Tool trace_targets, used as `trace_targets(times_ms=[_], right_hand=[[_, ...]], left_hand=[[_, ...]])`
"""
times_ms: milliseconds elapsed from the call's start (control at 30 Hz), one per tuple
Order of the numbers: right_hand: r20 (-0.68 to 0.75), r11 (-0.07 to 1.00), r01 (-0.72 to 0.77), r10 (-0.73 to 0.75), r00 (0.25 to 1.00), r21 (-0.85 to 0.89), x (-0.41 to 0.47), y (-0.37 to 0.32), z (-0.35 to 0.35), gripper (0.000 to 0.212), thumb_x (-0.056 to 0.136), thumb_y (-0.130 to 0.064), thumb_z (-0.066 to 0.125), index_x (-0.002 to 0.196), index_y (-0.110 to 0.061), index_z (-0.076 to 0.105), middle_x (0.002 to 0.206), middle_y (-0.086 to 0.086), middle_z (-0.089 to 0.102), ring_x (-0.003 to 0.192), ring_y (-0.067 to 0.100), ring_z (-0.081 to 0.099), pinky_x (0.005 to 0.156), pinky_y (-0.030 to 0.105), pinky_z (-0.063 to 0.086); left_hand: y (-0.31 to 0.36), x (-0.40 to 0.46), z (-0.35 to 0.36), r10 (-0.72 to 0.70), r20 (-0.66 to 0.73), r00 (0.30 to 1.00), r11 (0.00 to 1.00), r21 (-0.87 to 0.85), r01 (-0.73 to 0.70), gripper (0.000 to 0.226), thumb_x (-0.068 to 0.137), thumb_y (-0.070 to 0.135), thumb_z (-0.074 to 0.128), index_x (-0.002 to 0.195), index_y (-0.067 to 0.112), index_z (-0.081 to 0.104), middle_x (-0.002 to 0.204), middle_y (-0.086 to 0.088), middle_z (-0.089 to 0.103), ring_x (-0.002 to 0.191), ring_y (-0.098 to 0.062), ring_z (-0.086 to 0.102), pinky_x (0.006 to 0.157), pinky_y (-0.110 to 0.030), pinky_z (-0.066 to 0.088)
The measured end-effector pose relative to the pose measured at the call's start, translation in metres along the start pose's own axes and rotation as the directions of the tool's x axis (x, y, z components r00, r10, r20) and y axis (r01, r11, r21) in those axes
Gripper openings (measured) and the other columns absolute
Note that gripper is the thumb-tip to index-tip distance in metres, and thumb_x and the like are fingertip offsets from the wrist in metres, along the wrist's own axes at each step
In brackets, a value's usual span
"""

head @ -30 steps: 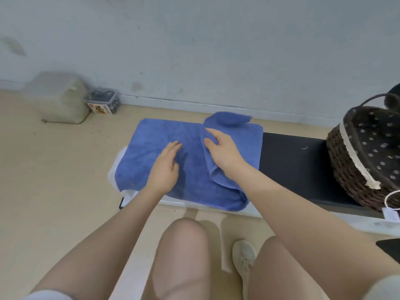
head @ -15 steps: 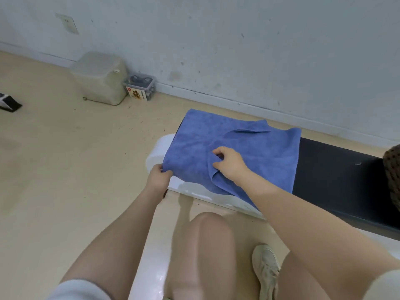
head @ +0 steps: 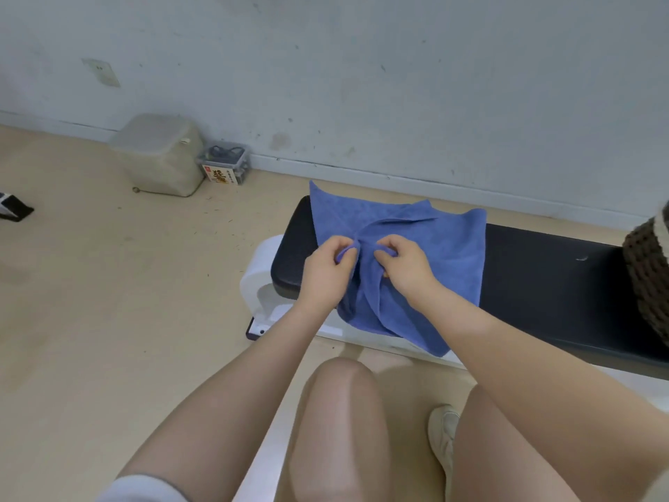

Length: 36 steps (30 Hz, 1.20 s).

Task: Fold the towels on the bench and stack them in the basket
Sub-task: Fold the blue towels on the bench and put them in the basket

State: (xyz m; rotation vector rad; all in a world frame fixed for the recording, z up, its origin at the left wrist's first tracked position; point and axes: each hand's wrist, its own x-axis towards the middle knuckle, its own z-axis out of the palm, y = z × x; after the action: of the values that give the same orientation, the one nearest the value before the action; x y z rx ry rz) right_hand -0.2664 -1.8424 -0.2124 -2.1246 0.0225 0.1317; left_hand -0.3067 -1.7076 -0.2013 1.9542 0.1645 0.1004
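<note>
Sitting low, with bare knees (head: pixel 340 422) poking up at the bottom and a pale shoe (head: pixel 443 432) resting on the tan floor (head: pixel 90 320) between them. Reaching forward with both arms over the knees.

Pinching with the left hand (head: pixel 327 271), fingers curled tight around a little bunch of the blue towel (head: pixel 416 226). Pinching too with the right hand (head: pixel 402 268), fingers curled shut on another bunch of the same towel, just beside the left one. Nearly touching, those two hands, with a raised ridge of cloth between them.

Lying on the left end of the black table (head: pixel 535 280), that towel, all wrinkled in the middle. Hanging down over the near edge of the table, one corner of it, in front of the white frame (head: pixel 259 284) underneath. Sticking up a bit at the far left, another corner. Spreading flatter on the right side.

Peeking in at the right edge, on the table and well apart from the towel, a brown woven basket (head: pixel 648 277), only partly showing.

Farther back on the floor, sitting by the wall, a grey-green box (head: pixel 159 154) with a small clear box (head: pixel 226 164) touching its right side. Standing behind it all, a pale wall (head: pixel 362 67) with marks on it.
</note>
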Motion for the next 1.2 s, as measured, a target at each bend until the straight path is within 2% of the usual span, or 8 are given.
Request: trace_targets(times_ms=[133,233,367,533,667,833,933,1200], right_hand=[[-0.101,0.973,-0.038,0.063,0.993,0.228,-0.007,0.002,-0.033,0.011,0.087,-0.014,0.058,0.078,-0.019,0.056,0.076,0.002,0.059,0.072,0.018,0.053,0.071,0.040,0.048],[-0.161,0.953,-0.052,0.104,0.982,0.300,-0.013,0.008,-0.065,0.016,0.088,-0.015,0.059,0.074,-0.019,0.052,0.069,-0.001,0.053,0.062,0.014,0.046,0.063,0.030,0.041],[-0.263,0.949,-0.021,0.109,0.959,0.316,-0.022,0.021,-0.107,0.014,0.087,-0.013,0.058,0.076,-0.021,0.056,0.072,-0.004,0.056,0.068,0.011,0.050,0.068,0.027,0.043],[-0.358,0.947,-0.030,0.151,0.922,0.321,-0.033,0.041,-0.143,0.018,0.088,-0.007,0.053,0.091,-0.016,0.069,0.095,0.004,0.069,0.090,0.017,0.062,0.082,0.033,0.050],[-0.307,0.979,0.001,0.062,0.950,0.202,-0.046,0.046,-0.145,0.021,0.091,-0.012,0.054,0.102,-0.016,0.071,0.104,0.003,0.069,0.097,0.016,0.062,0.086,0.031,0.050],[-0.265,0.966,0.012,0.059,0.962,0.259,-0.048,0.036,-0.132,0.007,0.085,-0.011,0.063,0.086,-0.017,0.067,0.083,-0.006,0.067,0.084,0.011,0.064,0.080,0.026,0.053],[-0.271,0.963,0.013,0.063,0.960,0.269,-0.046,0.031,-0.129,0.010,0.084,-0.011,0.065,0.080,-0.020,0.062,0.079,-0.008,0.064,0.081,0.009,0.063,0.079,0.027,0.053],[-0.296,0.985,0.014,0.038,0.954,0.172,-0.044,0.031,-0.125,0.010,0.086,-0.014,0.063,0.077,-0.020,0.065,0.074,-0.009,0.064,0.074,0.006,0.061,0.074,0.023,0.051]], left_hand=[[0.027,0.001,0.034,0.027,0.113,0.993,0.993,-0.121,-0.013,0.017,0.093,0.014,0.053,0.106,0.012,0.064,0.092,0.007,0.063,0.080,-0.005,0.057,0.069,-0.013,0.046],[0.044,-0.001,0.064,0.020,0.180,0.983,0.977,-0.211,0.019,0.023,0.091,0.008,0.054,0.113,0.011,0.061,0.099,0.007,0.064,0.089,-0.003,0.059,0.073,-0.010,0.049],[0.067,-0.006,0.100,0.032,0.169,0.985,0.953,-0.302,0.021,0.016,0.090,0.007,0.057,0.102,0.017,0.059,0.090,0.011,0.061,0.085,-0.001,0.059,0.076,-0.014,0.050],[0.082,-0.008,0.127,0.011,0.074,0.997,0.945,-0.325,0.014,0.014,0.089,0.009,0.058,0.083,0.022,0.060,0.082,0.011,0.062,0.081,-0.002,0.058,0.075,-0.014,0.048],[0.083,-0.011,0.138,-0.027,0.106,0.994,0.940,-0.337,0.062,0.011,0.090,0.012,0.058,0.091,0.016,0.069,0.086,0.009,0.068,0.084,-0.001,0.062,0.070,-0.009,0.049],[0.082,-0.017,0.141,-0.066,0.106,0.992,0.918,-0.384,0.102,0.011,0.090,0.009,0.057,0.091,0.015,0.067,0.086,0.004,0.069,0.082,-0.004,0.065,0.070,-0.011,0.052],[0.082,-0.020,0.138,-0.078,0.120,0.990,0.913,-0.389,0.119,0.012,0.090,0.007,0.056,0.091,0.014,0.065,0.082,0.002,0.068,0.078,-0.006,0.064,0.069,-0.012,0.051],[0.082,-0.025,0.127,-0.089,0.130,0.988,0.886,-0.443,0.138,0.011,0.091,0.011,0.057,0.093,0.014,0.068,0.080,0.009,0.068,0.065,0.010,0.062,0.062,-0.005,0.048]])
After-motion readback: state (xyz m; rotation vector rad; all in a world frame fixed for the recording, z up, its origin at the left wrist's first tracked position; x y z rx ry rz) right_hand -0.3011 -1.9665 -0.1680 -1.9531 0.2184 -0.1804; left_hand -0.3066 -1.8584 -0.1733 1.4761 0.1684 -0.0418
